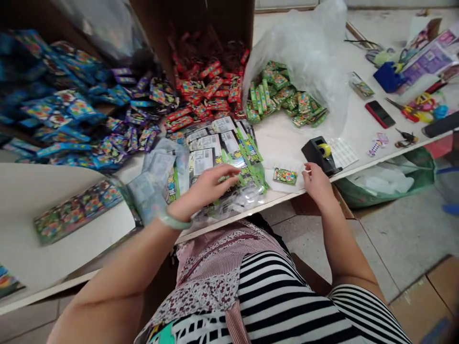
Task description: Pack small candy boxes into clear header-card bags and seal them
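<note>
My left hand, thumb apart from the stretched fingers, is over a pile of flat printed pouches in black and green with clear plastic. Nothing shows in its grasp. A small green packet lies on a translucent white sheet at the table's front edge. My right hand is at that sheet's right side with its fingers curled. Whether they pinch the sheet's edge is hard to make out. Close behind the right hand stands a black tape dispenser with a yellow core.
Blue packets, purple packets and red packets lie heaped at the back. Green packets spill from a clear bag. A phone and scissors lie right. A white box holds packets at left.
</note>
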A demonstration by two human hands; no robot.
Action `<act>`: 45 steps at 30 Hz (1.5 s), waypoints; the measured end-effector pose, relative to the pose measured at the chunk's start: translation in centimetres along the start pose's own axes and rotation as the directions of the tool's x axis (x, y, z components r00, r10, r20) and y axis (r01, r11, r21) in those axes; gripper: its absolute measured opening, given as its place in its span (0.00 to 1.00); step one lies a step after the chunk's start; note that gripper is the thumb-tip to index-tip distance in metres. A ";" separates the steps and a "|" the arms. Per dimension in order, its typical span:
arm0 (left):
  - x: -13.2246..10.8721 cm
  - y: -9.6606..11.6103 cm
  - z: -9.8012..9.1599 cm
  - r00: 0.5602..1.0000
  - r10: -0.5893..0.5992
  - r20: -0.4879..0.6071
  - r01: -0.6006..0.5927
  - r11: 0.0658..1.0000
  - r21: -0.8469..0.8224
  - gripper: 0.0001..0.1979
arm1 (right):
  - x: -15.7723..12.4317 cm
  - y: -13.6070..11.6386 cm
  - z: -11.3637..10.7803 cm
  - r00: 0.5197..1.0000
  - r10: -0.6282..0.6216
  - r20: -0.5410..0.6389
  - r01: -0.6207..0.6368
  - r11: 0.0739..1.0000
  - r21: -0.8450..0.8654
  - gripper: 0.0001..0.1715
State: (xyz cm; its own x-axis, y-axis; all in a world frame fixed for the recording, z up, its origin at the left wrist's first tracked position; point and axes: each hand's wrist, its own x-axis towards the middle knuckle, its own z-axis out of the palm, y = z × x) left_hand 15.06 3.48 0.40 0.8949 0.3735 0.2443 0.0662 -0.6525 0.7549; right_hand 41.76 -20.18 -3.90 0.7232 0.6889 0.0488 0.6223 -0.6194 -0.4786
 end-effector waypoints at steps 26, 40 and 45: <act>8.1 3.8 12.4 0.852 0.136 0.505 -0.372 0.836 0.403 0.12 | 4.0 1.5 4.3 0.952 0.301 0.056 -0.231 0.587 0.776 0.30; 10.0 2.3 8.5 0.798 -0.550 0.246 0.592 0.792 -0.149 0.10 | 3.1 1.2 3.5 0.913 0.331 0.240 -0.330 0.249 0.911 0.21; 10.2 2.0 8.9 0.808 -0.548 0.219 0.586 0.787 -0.194 0.12 | 3.0 1.6 3.5 0.902 0.336 0.270 -0.350 0.204 0.914 0.23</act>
State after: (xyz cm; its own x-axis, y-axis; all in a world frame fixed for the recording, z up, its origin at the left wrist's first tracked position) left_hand 28.24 0.15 -1.03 0.7832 0.5143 -0.3494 0.4909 -0.1666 0.8551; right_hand 43.94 -17.80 -7.56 0.7805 0.5154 -0.3537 -0.3999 -0.0233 -0.9163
